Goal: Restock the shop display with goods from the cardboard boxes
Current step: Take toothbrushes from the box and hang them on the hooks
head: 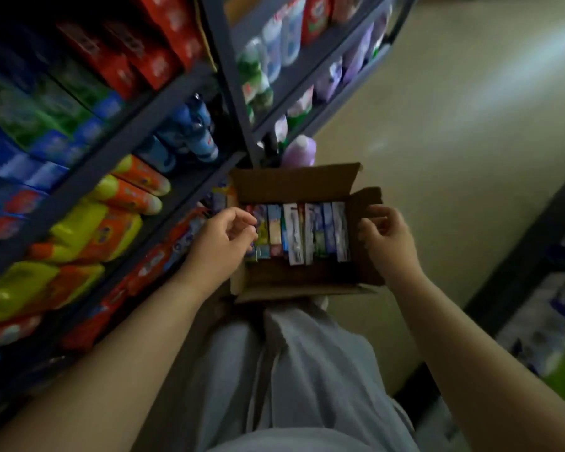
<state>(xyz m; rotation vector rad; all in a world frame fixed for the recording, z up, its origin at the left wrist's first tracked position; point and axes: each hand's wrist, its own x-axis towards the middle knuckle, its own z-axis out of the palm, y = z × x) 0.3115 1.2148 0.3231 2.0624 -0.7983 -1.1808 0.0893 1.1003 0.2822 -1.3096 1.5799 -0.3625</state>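
View from a head camera, looking down past grey trousers (307, 370) at an open cardboard box (294, 187) resting on the pale floor (454, 125) right beside dark metal shelves (118, 151), presumably set there so goods can go straight across onto the display. Inside the box, a row of slim packets (302, 233) standing on edge, packed side by side; too blurred to read, possibly toothpaste or toothbrushes. Flaps folded outward, leaving the contents exposed. Left hand (224, 238) hovering at the left end of the row, fingers loosely curled, fingertips (250, 228) at or just touching the outermost packet, holding nothing as far as can be seen. Right hand (384, 236) at the right side flap (367, 199), fingers loosely curled against it; whether pinching the card or only resting on it, impossible to tell. Likely purpose: keeping the flap clear while the left hand goes for a packet. Packets between the two hands, nearest ones just beside the left fingertips, none lifted yet. On the shelves to the left, red and green boxes (88, 70), blue bottles (193, 132), and yellow and orange pouches (88, 230); white and lilac bottles (281, 50) further along. Another low shelf unit (548, 272) at the right edge, dim and blurred.
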